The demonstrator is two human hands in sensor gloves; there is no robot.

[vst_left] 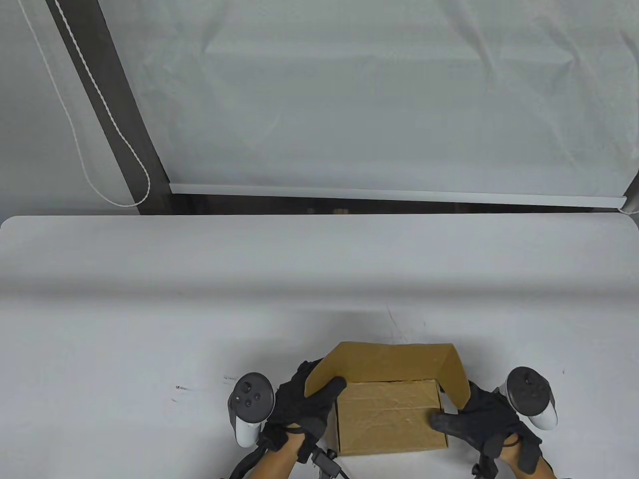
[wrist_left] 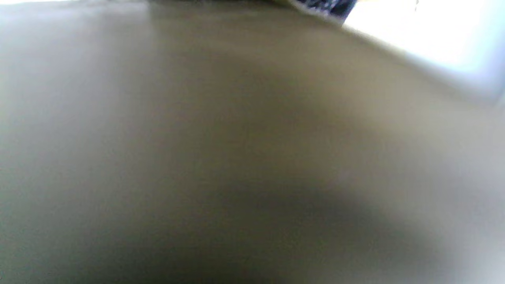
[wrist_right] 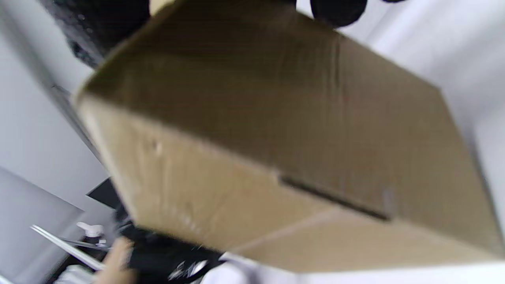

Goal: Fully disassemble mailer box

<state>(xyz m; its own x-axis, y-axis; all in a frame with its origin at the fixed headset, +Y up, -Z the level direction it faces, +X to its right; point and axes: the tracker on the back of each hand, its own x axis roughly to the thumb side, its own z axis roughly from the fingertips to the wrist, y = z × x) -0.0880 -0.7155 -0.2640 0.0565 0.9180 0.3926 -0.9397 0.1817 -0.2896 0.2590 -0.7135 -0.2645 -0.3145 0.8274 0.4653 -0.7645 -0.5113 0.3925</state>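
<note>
**Both hands on the half-open box**

The cardboard mailer box sits on the white tabletop at its near edge, its lid raised and bent over the top. The left hand grips the box's left side, thumb over the lid's edge. The right hand holds the right side, thumb pressed on the top panel. The left wrist view is a brown blur, probably cardboard up close.

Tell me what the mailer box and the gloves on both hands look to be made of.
Mailer box: plain brown cardboard, matte and uncoated; creases, scuffs and folded flaps show, probably corrugated. Gloves on the left hand and right hand: black fabric, matte, likely knit or synthetic; weave too small to tell.
</note>
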